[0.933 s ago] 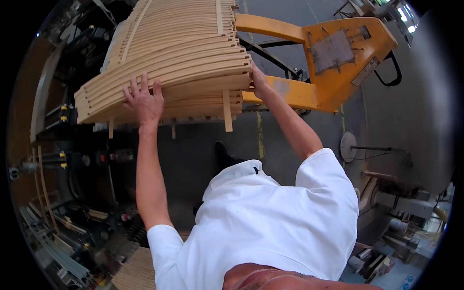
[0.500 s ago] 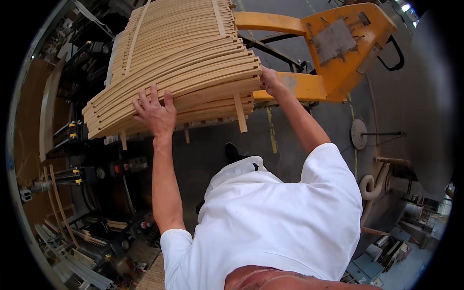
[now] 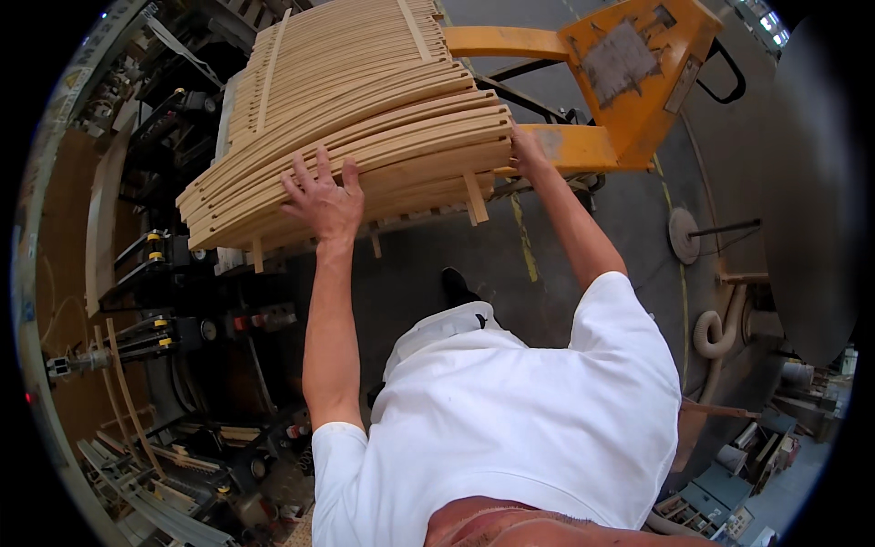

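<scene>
White shirt nearest, both arms stretched forward to stack of curved wooden slats [image 3: 355, 118]. Left hand [image 3: 324, 202] flat, fingers spread, pressed on near edge of stack, gripping nothing. Right hand [image 3: 527, 150] at stack's right end; curled or flat, cannot tell. Stack straight ahead of both hands, long axis left-right, both about equally near. Stack sits on yellow pallet truck [image 3: 629, 82]. Beyond: grey floor [image 3: 583, 237]; dark machinery [image 3: 164, 301] left.

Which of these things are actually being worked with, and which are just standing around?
In use:
- stack of curved wooden slats
- left hand, flat on the slats' near edge
- right hand, at the stack's right end

Standing around:
- orange pallet truck behind the stack
- dark machinery at left
- grey floor
</scene>
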A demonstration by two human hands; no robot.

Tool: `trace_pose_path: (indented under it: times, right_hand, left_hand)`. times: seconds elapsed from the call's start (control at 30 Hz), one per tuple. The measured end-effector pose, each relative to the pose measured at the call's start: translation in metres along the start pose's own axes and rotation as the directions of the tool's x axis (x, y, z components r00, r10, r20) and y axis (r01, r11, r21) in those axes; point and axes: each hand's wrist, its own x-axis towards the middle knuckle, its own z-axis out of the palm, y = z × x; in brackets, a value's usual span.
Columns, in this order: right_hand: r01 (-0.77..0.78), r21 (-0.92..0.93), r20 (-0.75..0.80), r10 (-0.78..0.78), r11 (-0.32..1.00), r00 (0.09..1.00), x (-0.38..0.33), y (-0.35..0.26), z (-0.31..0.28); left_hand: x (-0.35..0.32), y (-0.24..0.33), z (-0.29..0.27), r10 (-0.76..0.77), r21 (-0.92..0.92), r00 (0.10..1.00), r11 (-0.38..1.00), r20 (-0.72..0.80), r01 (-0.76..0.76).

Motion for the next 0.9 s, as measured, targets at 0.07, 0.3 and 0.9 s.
trace_pose_path:
  times: [0.07, 0.3, 0.9]
  right_hand:
    - [0.004, 0.008, -0.034, -0.003, 1.000, 0.999, -0.011, 0.003, 0.001]
    - [0.055, -0.002, -0.133, -0.055, 0.998, 0.990, -0.044, -0.006, 0.015]
    - [0.784, -0.328, -0.049, -0.838, 0.527, 0.543, -0.146, -0.058, 0.047]
  left_hand:
    - [-0.003, -0.002, -0.001, 0.009, -0.005, 1.000, 1.000, 0.008, -0.009]
    - [-0.005, 0.000, -0.007, -0.036, -0.052, 0.997, 0.998, 0.068, 0.040]
    - [-0.017, -0.016, -0.035, 0.016, -0.145, 0.997, 0.989, 0.078, -0.004]
